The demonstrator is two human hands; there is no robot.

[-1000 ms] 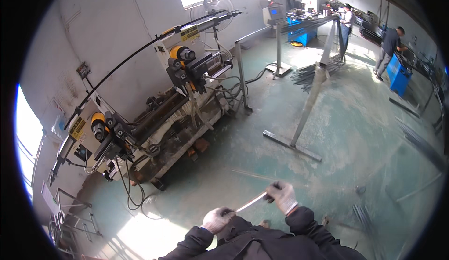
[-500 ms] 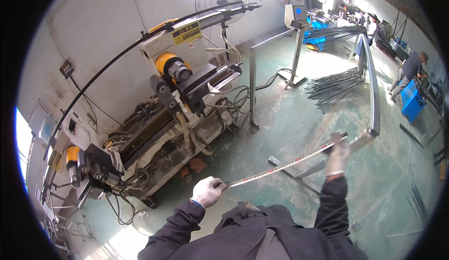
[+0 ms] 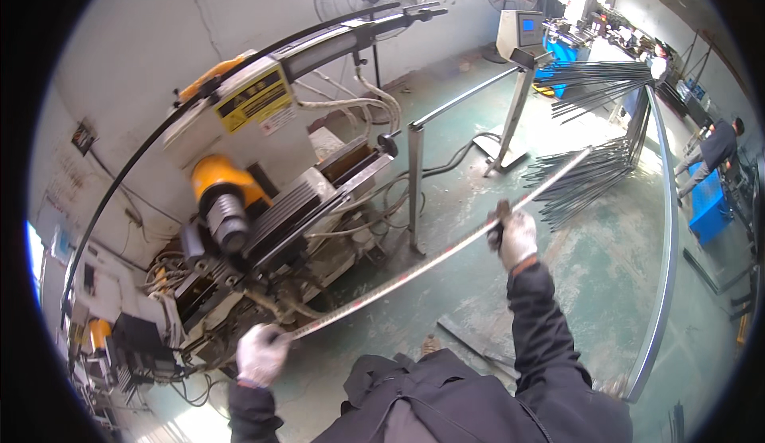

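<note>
A long pale measuring tape blade [image 3: 398, 279] with fine markings stretches slantwise between my two hands, in front of the machine. My left hand [image 3: 263, 354], in a whitish knit glove, is closed on the blade's lower left end. My gloved right hand [image 3: 519, 240] is raised further off to the right, fingers wrapped round the tape measure, with a dark piece [image 3: 500, 226] showing at the fingers. A pale strip runs on past this hand, up and to the right; I cannot tell whether it is more of the blade.
Left of me stands a machine with an orange motor [image 3: 219, 178] and a curved black hose. Ahead is a metal stand [image 3: 416, 180]. A long metal bar [image 3: 665, 252] and bundled dark rods [image 3: 594, 180] are at the right. Metal pieces [image 3: 474, 343] lie on the floor. A person [image 3: 717, 144] works far right.
My left hand has moved left and down. My right hand has moved left and up, and a longer stretch of tape spans between them. The view has shifted closer to the machine.
</note>
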